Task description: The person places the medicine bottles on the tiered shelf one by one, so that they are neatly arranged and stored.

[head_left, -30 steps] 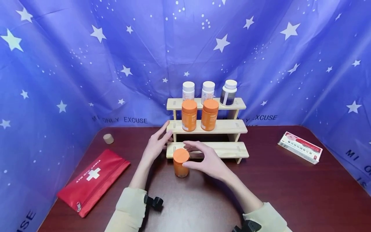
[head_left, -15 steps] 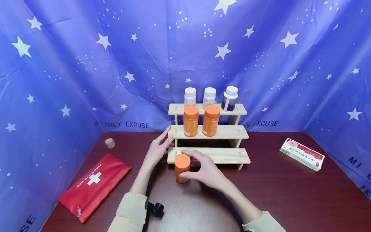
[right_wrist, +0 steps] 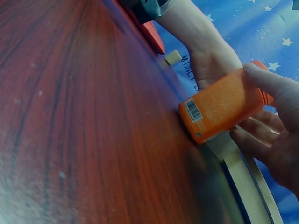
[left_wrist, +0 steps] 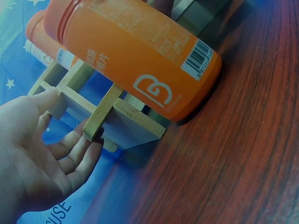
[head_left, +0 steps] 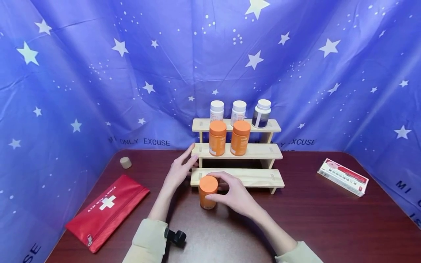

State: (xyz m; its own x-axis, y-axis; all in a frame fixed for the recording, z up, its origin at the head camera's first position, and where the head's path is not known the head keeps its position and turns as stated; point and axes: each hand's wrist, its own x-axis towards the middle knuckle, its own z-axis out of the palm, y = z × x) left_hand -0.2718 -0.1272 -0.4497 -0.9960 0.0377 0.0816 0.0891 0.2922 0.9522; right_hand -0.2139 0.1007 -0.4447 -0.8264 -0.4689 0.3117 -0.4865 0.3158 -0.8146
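Observation:
In the head view my right hand (head_left: 237,194) grips an orange pill bottle (head_left: 208,193) between thumb and fingers. The bottle is upright before the lowest tier, its base on or very close to the table. The right wrist view shows the thumb on the near side of this orange bottle (right_wrist: 224,105). My left hand (head_left: 179,170) holds the left end of a three-tier wooden display shelf (head_left: 253,177). In the left wrist view its thumb lies against one tier and its fingers curl at another. Two more orange bottles (head_left: 217,140) stand on the middle tier.
On the top tier stand two white bottles (head_left: 217,107) and a white-capped dark bottle (head_left: 261,116). A red first aid pouch (head_left: 108,212) and a small pale cylinder (head_left: 125,162) lie at left. A red-and-white box (head_left: 343,177) lies at right. A blue star curtain (head_left: 164,65) surrounds the table.
The head view has tilted, so everything sits slightly lower in it. The right thumb and fingers have closed in on the orange bottle; the left hand keeps its place on the shelf.

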